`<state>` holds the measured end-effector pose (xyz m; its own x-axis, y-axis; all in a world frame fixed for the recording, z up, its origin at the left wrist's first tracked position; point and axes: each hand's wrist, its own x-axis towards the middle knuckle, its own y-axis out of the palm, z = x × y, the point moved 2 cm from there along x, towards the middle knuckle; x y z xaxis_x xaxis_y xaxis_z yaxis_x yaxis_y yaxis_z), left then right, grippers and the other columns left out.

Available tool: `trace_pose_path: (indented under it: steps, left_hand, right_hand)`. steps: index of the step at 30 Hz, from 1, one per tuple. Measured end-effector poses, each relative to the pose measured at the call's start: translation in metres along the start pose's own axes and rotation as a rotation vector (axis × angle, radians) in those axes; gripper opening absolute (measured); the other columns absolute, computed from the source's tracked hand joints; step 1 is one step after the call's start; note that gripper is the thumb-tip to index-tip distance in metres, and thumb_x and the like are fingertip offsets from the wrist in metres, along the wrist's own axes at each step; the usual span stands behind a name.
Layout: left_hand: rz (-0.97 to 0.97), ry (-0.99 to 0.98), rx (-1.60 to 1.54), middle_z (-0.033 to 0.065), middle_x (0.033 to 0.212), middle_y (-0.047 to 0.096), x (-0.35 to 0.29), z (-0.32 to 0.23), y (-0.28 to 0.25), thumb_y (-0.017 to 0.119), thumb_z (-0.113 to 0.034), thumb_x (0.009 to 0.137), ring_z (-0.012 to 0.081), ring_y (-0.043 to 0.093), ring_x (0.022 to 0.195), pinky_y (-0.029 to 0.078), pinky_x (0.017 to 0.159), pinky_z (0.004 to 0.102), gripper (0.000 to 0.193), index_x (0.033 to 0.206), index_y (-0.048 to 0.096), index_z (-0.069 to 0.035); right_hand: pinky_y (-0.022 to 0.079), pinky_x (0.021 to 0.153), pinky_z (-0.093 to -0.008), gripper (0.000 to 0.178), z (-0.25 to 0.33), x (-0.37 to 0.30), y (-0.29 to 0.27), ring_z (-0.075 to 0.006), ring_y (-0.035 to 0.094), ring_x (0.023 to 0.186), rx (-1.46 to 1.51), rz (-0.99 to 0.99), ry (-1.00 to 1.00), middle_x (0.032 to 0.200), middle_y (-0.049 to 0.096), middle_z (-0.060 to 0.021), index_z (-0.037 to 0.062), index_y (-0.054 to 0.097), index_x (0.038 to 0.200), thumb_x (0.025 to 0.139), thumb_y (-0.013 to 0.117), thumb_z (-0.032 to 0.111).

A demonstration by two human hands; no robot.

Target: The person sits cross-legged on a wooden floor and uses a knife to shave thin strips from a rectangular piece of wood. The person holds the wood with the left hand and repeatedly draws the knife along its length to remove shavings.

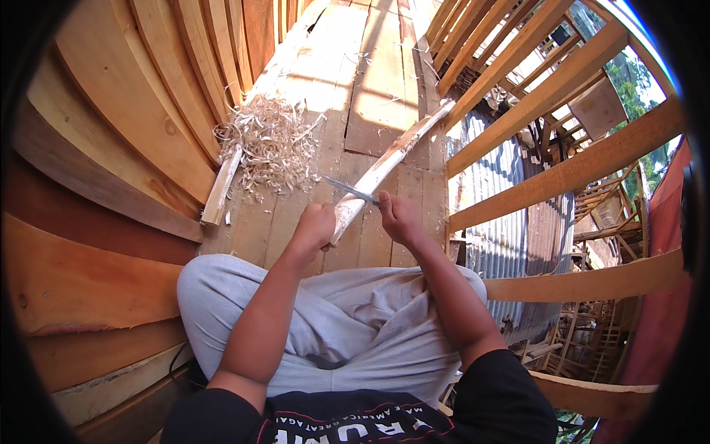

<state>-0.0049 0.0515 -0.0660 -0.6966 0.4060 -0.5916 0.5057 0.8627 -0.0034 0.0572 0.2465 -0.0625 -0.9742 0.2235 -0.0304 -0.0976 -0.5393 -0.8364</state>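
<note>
A long, partly peeled wooden pole (386,160) slants from in front of me toward the far right, its surface pale where the bark is gone. My left hand (316,226) is closed around its near end. My right hand (400,217) is closed on the handle of a knife (353,192), the handle mostly hidden by the fingers. The thin blade lies across the pole just beyond my left hand, its tip sticking out past the pole's left side.
Curly wood shavings (270,140) are heaped on the plank floor (296,222) at the left, beside a short squared timber (222,189). A plank wall (111,96) rises on the left. Slatted railing (569,174) runs along the right, with corrugated metal sheets (503,244) below it.
</note>
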Motion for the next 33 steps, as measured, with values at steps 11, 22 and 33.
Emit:
trace_pose_path:
  steps: [11, 22, 33]
  left_hand:
    - [-0.062, -0.049, 0.052, 0.0154, 0.069, 0.059, -0.001, -0.001, 0.001, 0.032, -0.033, 0.103, 0.0209, 0.059, 0.049, 0.044, 0.041, 0.0346, 0.05, 0.091, 0.059, 0.007]
    - [-0.062, -0.053, 0.095, 0.0117, 0.065, 0.056, 0.001, -0.001, 0.004, 0.033, -0.034, 0.102, 0.0205, 0.054, 0.045, 0.047, 0.042, 0.0347, 0.05, 0.088, 0.058, 0.006]
    - [-0.036, 0.006, 0.167, 0.0145, 0.065, 0.057, -0.009, 0.001, 0.014, 0.031, -0.036, 0.102, 0.0221, 0.058, 0.046, 0.046, 0.04, 0.0359, 0.053, 0.083, 0.057, 0.006]
  right_hand:
    - [0.046, 0.068, -0.0548, 0.052, -0.002, 0.016, 0.007, -0.0462, 0.06, 0.069, -0.167, -0.227, 0.107, 0.069, 0.061, -0.0272, -0.0022, 0.062, 0.064, 0.097, 0.038, 0.03]
    - [0.048, 0.072, -0.0536, 0.053, -0.007, 0.015, 0.009, -0.0466, 0.061, 0.073, -0.197, -0.069, 0.151, 0.075, 0.063, -0.0281, -0.0039, 0.065, 0.071, 0.096, 0.036, 0.033]
    - [0.049, 0.077, -0.0527, 0.053, -0.022, 0.026, -0.012, -0.0452, 0.064, 0.082, -0.085, -0.169, 0.308, 0.083, 0.065, -0.0298, -0.0034, 0.068, 0.076, 0.094, 0.036, 0.033]
